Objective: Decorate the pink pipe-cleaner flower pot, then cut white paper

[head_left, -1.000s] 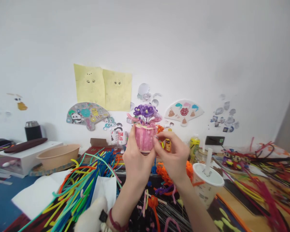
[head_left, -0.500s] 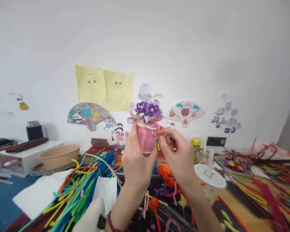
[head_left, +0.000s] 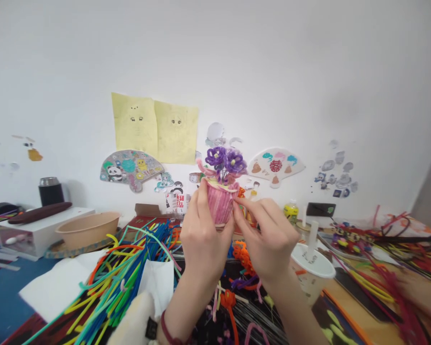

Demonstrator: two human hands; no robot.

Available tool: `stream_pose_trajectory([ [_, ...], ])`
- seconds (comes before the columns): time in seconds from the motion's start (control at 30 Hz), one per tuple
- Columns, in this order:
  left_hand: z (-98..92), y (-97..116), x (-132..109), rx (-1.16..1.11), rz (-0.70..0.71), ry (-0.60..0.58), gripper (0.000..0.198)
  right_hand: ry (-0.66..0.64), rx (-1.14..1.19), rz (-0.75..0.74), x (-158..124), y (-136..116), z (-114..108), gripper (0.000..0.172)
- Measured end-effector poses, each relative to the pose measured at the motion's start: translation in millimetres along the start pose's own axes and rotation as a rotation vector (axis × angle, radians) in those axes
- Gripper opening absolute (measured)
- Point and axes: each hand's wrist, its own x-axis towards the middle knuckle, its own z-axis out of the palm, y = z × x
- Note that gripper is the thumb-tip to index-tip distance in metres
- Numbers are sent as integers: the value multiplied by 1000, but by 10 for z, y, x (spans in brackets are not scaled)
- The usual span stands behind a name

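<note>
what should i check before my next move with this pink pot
1. Left hand steady around the pink pot: ok, fingers and thumb wrap it.
2. Purple flowers standing above the rim: ok.
3. Right hand positioned at the pot: ok, fingertips are at its right side.
4. Anything pinched in those fingertips: cannot tell, too small to see.
5. Uncluttered surface below: not ok, an orange flower and thin grey stems lie there.
6. Lidded cup clear of the right forearm: cannot tell, they overlap in view.
</note>
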Motion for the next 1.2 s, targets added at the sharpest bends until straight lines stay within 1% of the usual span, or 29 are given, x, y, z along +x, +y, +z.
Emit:
stream_pose_trajectory([
  [0.17,-1,9,-5,37,28,4,73,43,-20,-16,-20,-13,30,12],
  [0.37,-3,15,2,38,2,0,72,23,34,73,-9,-50,15,14],
  [0.43,-10,23,14,15,-25,-11,73,12,78,125,15,-56,3,13],
  [0.47,-16,27,22,-7,-58,-26,74,3,110,175,28,-48,0,11],
  [0.53,-37,32,39,-74,-151,-72,79,-43,204,353,51,-1,0,9],
  [0.57,-49,31,47,-114,-206,-98,82,-85,266,468,60,37,4,13],
  [0.63,-69,24,59,-213,-307,-158,84,-198,421,691,72,128,20,27],
  [0.67,-75,19,61,-274,-342,-190,83,-261,513,774,75,172,29,35],
  [0.73,-73,9,58,-410,-382,-253,80,-378,721,854,75,235,49,45],
  [0.83,-49,9,42,-549,-367,-335,73,-499,1025,881,58,260,74,44],
  [0.9,-42,11,40,-585,-319,-407,67,-516,1116,911,42,254,85,41],
  [0.97,-58,3,53,-633,-249,-490,66,-502,1085,943,31,256,88,39],
  [1.03,-92,-21,84,-734,-182,-577,67,-475,1010,952,32,272,81,40],
  [1.1,-131,-58,127,-829,-152,-650,59,-476,976,958,44,299,64,42],
  [1.13,-149,-79,152,-840,-155,-652,51,-481,970,962,51,313,52,43],
  [1.17,-164,-100,177,-802,-166,-618,44,-488,962,963,59,327,38,44],
  [1.2,-179,-117,203,-716,-177,-547,37,-499,943,964,67,338,24,44],
])
